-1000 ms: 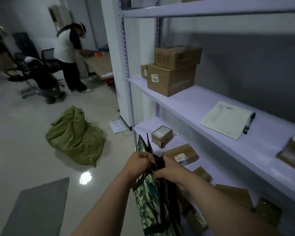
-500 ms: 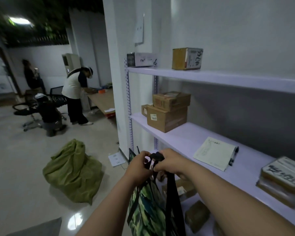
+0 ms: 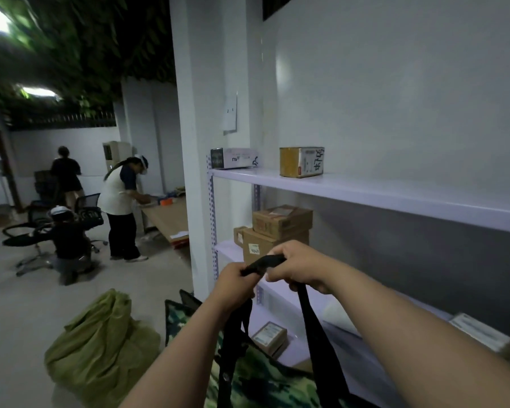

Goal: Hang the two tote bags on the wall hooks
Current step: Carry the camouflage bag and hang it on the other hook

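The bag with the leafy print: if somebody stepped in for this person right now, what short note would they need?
Left hand: shut on the black straps of the bag.
Right hand: shut on the same straps, just beside the left.
Bag: green patterned tote, hanging below both hands in front of the shelves.
Done: one bag is picked up and held by its straps at chest height.
Left: nothing is hung yet. No wall hooks show in this view, and a second tote cannot be told apart here; the green heap on the floor may be cloth or a sack. Find the hooks, hang this bag, then the other.
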